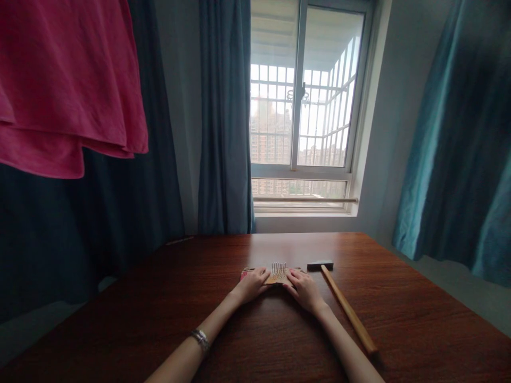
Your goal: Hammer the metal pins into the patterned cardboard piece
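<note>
A small flat wooden board (276,277) with several thin nails standing upright in it lies on the brown wooden table (399,314). My left hand (252,285) rests on the board's left end, fingers curled over it, with a pink edge showing beside it. My right hand (302,288) presses on the board's right end, fingers bent. A hammer (343,304) with a dark head and long wooden handle lies on the table just right of my right hand, untouched. A metal bracelet (200,338) is on my left wrist.
A window (303,111) with bars is behind the table. Blue curtains (225,122) hang at either side. Pink cloth (67,80) hangs at the upper left.
</note>
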Demonstrator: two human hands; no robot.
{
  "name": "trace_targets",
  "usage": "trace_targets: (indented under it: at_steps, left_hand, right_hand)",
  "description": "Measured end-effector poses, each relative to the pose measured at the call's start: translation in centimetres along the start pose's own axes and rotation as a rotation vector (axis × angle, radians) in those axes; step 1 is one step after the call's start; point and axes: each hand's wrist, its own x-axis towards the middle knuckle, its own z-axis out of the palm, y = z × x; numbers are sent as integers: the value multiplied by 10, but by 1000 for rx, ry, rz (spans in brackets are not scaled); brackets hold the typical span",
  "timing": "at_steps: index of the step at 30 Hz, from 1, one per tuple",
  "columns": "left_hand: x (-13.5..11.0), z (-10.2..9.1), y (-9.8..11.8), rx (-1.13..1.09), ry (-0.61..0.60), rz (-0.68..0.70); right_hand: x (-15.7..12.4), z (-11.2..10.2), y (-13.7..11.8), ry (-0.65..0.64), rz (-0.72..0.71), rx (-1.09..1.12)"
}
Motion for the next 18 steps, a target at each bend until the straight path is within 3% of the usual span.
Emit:
trace_targets:
  at_steps: [8, 13, 18]
  left_hand:
    - [-9, -7, 8, -6, 25, -43]
    - [-14, -3, 13, 17, 74, -67]
    - [-15, 2, 21, 47, 47, -124]
  right_hand:
    - [-2, 0, 9, -47, -16, 71]
    - [-1, -2, 17, -90, 1, 160]
    - [4, -3, 22, -145, 31, 225]
